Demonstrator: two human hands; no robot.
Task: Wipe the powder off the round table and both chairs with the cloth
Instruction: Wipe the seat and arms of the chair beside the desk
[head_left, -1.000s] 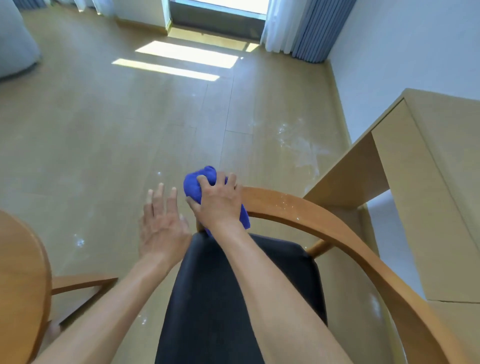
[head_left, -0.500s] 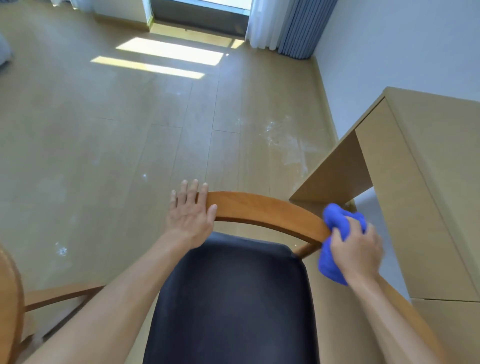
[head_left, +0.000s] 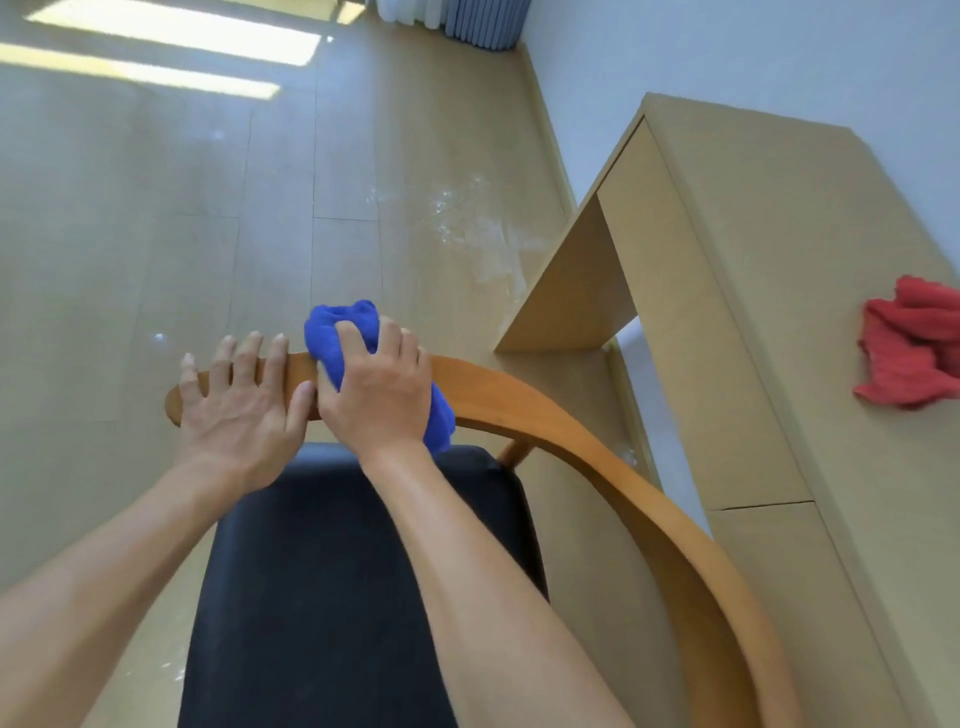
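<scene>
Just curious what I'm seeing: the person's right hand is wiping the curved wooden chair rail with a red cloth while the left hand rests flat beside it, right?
Not quite. In the head view the right hand grips a blue cloth on the curved wooden chair rail; the left hand does rest flat beside it.

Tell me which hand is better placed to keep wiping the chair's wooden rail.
Right. The right hand already grips the blue cloth on the rail; the left hand lies flat on the rail's end, holding nothing.

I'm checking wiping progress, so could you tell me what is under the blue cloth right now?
The blue cloth lies on the chair's curved wooden rail, gripped by the right hand. The wood beneath is covered, so any remaining powder there cannot be seen.
</scene>
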